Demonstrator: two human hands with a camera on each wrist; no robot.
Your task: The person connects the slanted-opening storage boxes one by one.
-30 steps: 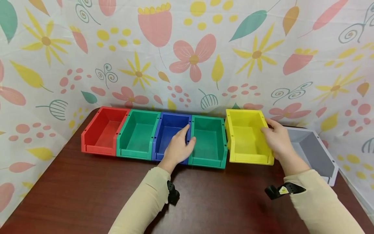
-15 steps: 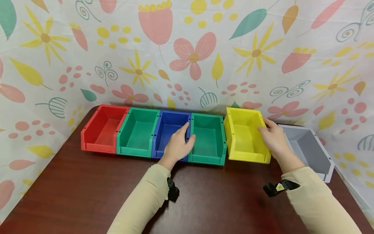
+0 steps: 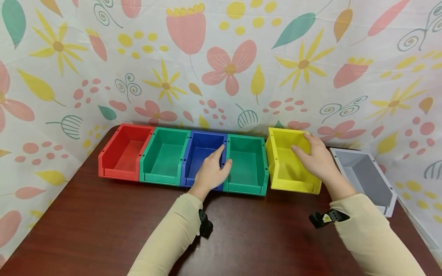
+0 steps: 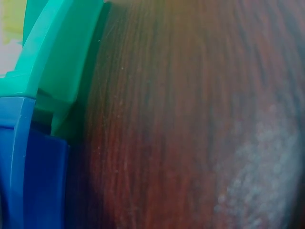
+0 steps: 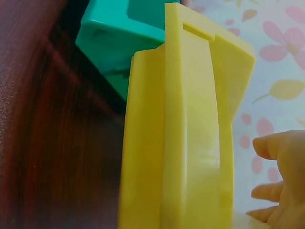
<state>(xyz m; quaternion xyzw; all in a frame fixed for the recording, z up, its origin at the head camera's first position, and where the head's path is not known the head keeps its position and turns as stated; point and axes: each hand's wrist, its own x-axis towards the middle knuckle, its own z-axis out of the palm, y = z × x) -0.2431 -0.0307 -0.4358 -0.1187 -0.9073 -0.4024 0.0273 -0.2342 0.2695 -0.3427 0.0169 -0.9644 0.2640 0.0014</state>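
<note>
A yellow bin (image 3: 295, 186) stands beside the right-hand green bin (image 3: 245, 190), slightly apart from it at the front. My right hand (image 3: 319, 163) is over the yellow bin's right wall, fingers spread and thumb above its inside. In the right wrist view, those fingers (image 5: 293, 155) appear beyond the yellow front lip (image 5: 200, 133), apart from it. My left hand (image 3: 211, 173) rests across the wall between the blue bin (image 3: 207, 138) and this green bin, index finger and thumb extended. Its other fingers are hidden. The left wrist view shows the blue bin's front (image 4: 43, 181) but no hand.
Left of the blue bin, another green bin (image 3: 159, 178) and a red bin (image 3: 119, 174) continue the row. A grey bin (image 3: 371, 180) sits angled at the right, partly behind my right forearm. A flower-printed cloth (image 3: 228, 111) hangs behind the brown table (image 3: 248, 237).
My right hand has let go of the yellow bin's right wall and moved left over it, fingers spreading. Earlier, the yellow bin shifted slightly left. My left hand has stayed in place.
</note>
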